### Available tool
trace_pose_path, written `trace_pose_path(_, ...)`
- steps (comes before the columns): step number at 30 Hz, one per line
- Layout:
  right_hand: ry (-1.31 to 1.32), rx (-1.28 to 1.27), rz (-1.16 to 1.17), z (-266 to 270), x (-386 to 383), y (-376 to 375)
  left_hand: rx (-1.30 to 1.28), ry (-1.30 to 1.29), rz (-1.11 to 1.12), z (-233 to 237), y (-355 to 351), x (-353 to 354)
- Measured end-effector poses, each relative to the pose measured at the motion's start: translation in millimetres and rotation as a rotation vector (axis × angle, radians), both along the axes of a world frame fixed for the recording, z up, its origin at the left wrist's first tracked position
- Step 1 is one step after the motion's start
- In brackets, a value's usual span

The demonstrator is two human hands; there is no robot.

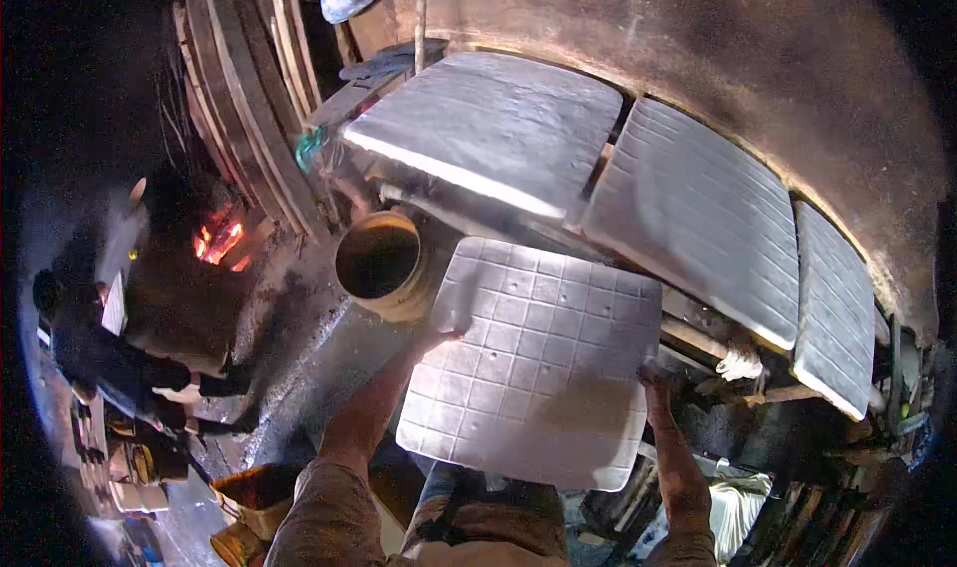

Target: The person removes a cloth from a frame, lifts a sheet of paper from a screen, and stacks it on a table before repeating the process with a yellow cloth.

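Note:
A large pale slab [533,368] with rounded corners and a grid of lines is held out in front of my body. My left hand [444,338] grips its left edge, most of the fingers hidden beneath. At the right edge my right hand [653,373] has hold of it, with fingers partly in shadow. Beyond it, three similar pale slabs lie side by side along the curved wall: a broad one [498,124], a lined one [703,213] and a narrower one [833,303]. The held slab overlaps the near side of that row's supports in this view.
A deep bucket [404,293] stands just left of the slab. Farther left a fire [217,240] burns near leaning wooden planks [239,89]. A person in dark clothing [110,358] is at the far left. White cloth [743,502] lies at lower right, by stacked wood [807,517].

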State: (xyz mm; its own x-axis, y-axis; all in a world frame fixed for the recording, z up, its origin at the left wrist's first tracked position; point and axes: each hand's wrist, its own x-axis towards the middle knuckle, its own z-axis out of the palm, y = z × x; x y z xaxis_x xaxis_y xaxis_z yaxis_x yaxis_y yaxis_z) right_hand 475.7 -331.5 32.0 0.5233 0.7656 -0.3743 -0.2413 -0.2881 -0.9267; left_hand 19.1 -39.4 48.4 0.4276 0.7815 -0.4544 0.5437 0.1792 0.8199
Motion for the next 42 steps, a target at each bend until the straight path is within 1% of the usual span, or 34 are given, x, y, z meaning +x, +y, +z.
trace_pose_path(1, 0.244, 0.100, -0.120, -3.0, -1.4, 16.5, 0.001, 0.003, -0.011, -9.6, 23.2, 2.6)
trace_pose_path(2, 0.248, 0.094, -0.134, 3.9, -7.7, 33.0, 0.136, 0.156, 0.027, -8.5, 39.6, 6.3)
trace_pose_path(3, 0.167, 0.188, -0.073, 11.4, -11.3, 44.9, 0.176, 0.150, 0.004, -6.8, 54.6, 7.6)
trace_pose_path(5, 0.077, 0.278, -0.032, 12.0, -13.6, 70.9, 0.215, 0.141, -0.038, 9.2, 80.4, 15.9)
trace_pose_path(6, -0.044, 0.081, -0.011, 8.0, -10.1, 86.9, 0.229, 0.062, -0.037, 15.4, 96.4, 23.3)
trace_pose_path(8, -0.269, -0.336, 0.038, -6.1, -5.0, 118.1, 0.191, 0.222, -0.035, -14.0, 148.8, 31.9)
trace_pose_path(9, -0.269, -0.343, 0.020, -13.4, -4.1, 131.3, 0.188, 0.217, -0.053, -27.4, 170.5, 34.6)
trace_pose_path(11, -0.564, -0.358, -0.080, -23.0, 3.6, 159.3, 0.180, 0.203, -0.091, -37.5, 214.3, 46.2)
trace_pose_path(12, -0.606, -0.367, -0.110, -27.1, 8.4, 170.8, 0.174, 0.199, -0.104, -43.0, 238.1, 49.5)
trace_pose_path(17, -0.590, -0.384, -0.165, -39.4, 39.3, 207.9, 0.156, 0.175, -0.115, -66.2, 334.5, 45.1)
trace_pose_path(20, -0.610, -0.413, -0.163, -54.0, 53.6, 227.4, 0.147, 0.158, -0.110, -74.5, 367.7, 42.6)
trace_pose_path(24, -0.621, -0.426, -0.170, -70.1, 64.0, 242.4, 0.141, 0.133, -0.092, -87.2, 395.1, 45.1)
trace_pose_path(30, -0.589, -0.417, -0.198, -91.5, 57.1, 233.6, 0.131, 0.103, -0.076, -99.0, 397.2, 41.9)
trace_pose_path(33, -0.522, -0.374, -0.228, -95.9, 37.3, 214.9, 0.150, 0.059, -0.051, -98.7, 386.4, 29.5)
trace_pose_path(34, -0.453, -0.316, -0.252, -103.9, 30.7, 208.5, 0.156, 0.032, -0.042, -92.8, 375.4, 29.8)
trace_pose_path(35, -0.330, -0.204, -0.295, -125.7, 21.6, 198.2, 0.162, -0.004, -0.032, -94.8, 365.0, 27.1)
trace_pose_path(36, -0.051, 0.041, -0.355, -158.3, 5.1, 189.6, 0.176, -0.049, -0.015, -102.0, 357.5, 22.5)
trace_pose_path(37, 0.292, 0.264, -0.418, -188.8, -13.6, 182.9, 0.190, -0.111, 0.001, -109.1, 343.8, 18.6)
trace_pose_path(39, 0.097, 0.451, -0.144, -72.0, -94.0, 133.0, 0.226, -0.280, 0.007, -122.2, 293.6, -1.4)
trace_pose_path(40, 0.093, 0.236, -0.193, -54.8, -124.7, 111.8, 0.278, -0.358, -0.051, -114.4, 256.4, -18.8)
trace_pose_path(41, 0.109, 0.027, -0.228, -38.7, -155.0, 90.1, 0.296, -0.385, -0.031, -121.8, 224.5, -35.4)
trace_pose_path(42, 0.185, -0.144, -0.311, -29.6, -187.2, 55.6, 0.326, -0.397, 0.019, -142.4, 185.9, -56.7)
